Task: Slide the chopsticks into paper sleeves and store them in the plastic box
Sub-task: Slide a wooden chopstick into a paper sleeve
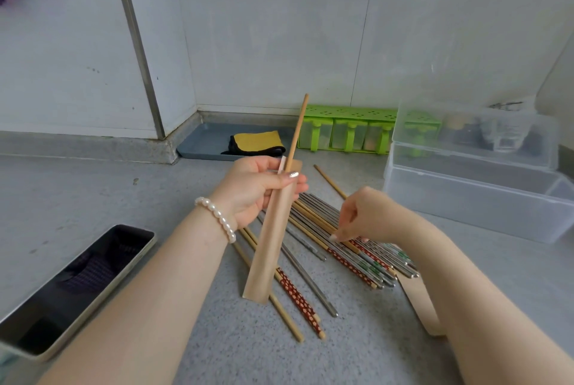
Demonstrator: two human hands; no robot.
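A brown paper sleeve (pixel 269 235) is held upright above the tabletop (pixel 93 185) by the left hand (pixel 257 188), thumb and fingers (pixel 290 175) pinched around its upper end. One bamboo chopstick (pixel 297 131) is already seated in it, its bare end projecting toward 12 o'clock. At 3 o'clock of the sleeve, the right hand (pixel 363 213) is lowered onto the loose chopsticks (pixel 348 238), its fingertips curled down and touching the pile; whether a stick is actually pinched cannot be told.

The plastic box (pixel 478 198) stands open at 2 o'clock, well apart from both hands, and nothing sleeved can be seen in it. A single stray chopstick (pixel 330 181) lies between pile and box, and more sleeves (pixel 419 300) are partly hidden under the right forearm.

Several slips are judged possible. The pile is mixed (bamboo, metal, red-patterned), so a mismatched partner could be drawn. Neighbouring sticks could be dragged or rolled when one is lifted from the heap. If the sleeve's mouth is squeezed flat by the pinch, the second tip could catch on the paper edge and crease or tear it. If the sleeve is tipped, the seated stick could slide out. The phone (pixel 74 288) at 8 o'clock lies near the left forearm and could be nudged.
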